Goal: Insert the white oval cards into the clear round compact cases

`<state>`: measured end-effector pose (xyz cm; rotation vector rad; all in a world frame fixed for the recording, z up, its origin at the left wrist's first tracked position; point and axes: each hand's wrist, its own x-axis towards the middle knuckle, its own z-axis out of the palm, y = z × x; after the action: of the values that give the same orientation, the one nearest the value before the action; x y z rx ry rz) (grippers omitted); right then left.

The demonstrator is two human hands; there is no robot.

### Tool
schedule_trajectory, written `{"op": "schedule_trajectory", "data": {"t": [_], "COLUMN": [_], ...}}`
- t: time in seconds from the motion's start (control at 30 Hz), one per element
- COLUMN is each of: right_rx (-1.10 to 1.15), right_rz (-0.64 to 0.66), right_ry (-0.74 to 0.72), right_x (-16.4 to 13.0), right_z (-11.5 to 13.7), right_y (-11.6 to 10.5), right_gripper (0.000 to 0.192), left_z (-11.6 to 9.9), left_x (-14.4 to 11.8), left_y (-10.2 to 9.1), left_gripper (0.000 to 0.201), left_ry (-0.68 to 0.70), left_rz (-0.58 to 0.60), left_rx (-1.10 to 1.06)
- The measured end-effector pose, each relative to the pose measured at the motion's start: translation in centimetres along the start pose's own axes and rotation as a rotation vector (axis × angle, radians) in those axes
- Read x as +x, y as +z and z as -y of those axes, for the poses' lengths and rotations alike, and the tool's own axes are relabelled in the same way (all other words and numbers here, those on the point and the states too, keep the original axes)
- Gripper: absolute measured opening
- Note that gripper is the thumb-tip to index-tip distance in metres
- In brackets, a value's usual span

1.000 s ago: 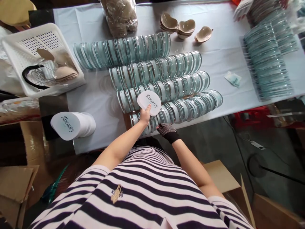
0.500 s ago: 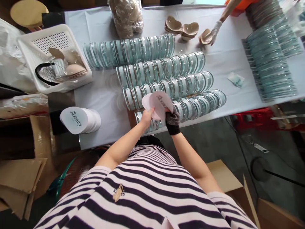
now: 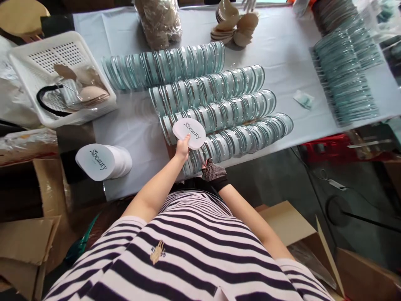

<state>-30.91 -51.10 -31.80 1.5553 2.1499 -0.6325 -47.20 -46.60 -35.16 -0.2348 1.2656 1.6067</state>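
Both my hands are at the near edge of the table [image 3: 282, 58]. My left hand [image 3: 182, 147], bare, pinches a white card [image 3: 189, 133] printed "Sbeauty" by its lower edge, fingers closed on it, holding it face up just above the nearest row of round clear cases [image 3: 241, 138]. My right hand [image 3: 213, 170], in a dark dotted glove, rests low against the near end of that same row, just right of the card; whether it grips a case I cannot tell. Three more rows of cases lie beyond, overlapped like fallen dominoes. At my left, a stack of white cards [image 3: 103, 161] sits on the table's edge. Farther left, a white perforated basket [image 3: 46, 54] holds beige pads, clear wrapping and a black band. A clear bag of beige pads [image 3: 159, 21] stands at the far edge, with loose beige cups [image 3: 233, 27] beside it.
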Motion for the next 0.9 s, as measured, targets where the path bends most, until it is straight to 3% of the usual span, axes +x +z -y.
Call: {"op": "schedule_trajectory", "data": {"t": [0.17, 0.43, 0.63, 0.67, 0.77, 0.9], "right_rx": [0.027, 0.086, 0.511, 0.535, 0.515, 0.580], "right_rz": [-0.013, -0.059, 0.340, 0.357, 0.170, -0.335], "right_ry": [0.003, -0.045, -0.180, -0.198, -0.144, -0.126], "right_x": [0.1, 1.9, 2.2, 2.4, 3.7, 6.3], "right_z": [-0.9, -0.7, -2.1, -2.3, -2.3, -1.5], "right_y": [0.5, 2.7, 1.0, 0.4, -1.8, -5.1], "right_gripper": [0.032, 0.037, 0.035, 0.036, 0.035, 0.047], "left_z": [0.4, -0.1, 1.1, 1.3, 1.7, 1.3], "left_x": [0.4, -0.2, 0.3, 0.4, 0.2, -0.8], "left_y": [-0.2, -0.4, -0.5, -0.5, -0.4, -0.4], "left_gripper": [0.031, 0.033, 0.022, 0.021, 0.019, 0.023], "left_ry": [-0.001, -0.042, 0.070, 0.095, 0.136, 0.149], "left_rz": [0.000, 0.006, -0.018, -0.033, -0.046, 0.060], "left_rx": [-0.031, -0.030, -0.015, -0.006, 0.019, 0.042]}}
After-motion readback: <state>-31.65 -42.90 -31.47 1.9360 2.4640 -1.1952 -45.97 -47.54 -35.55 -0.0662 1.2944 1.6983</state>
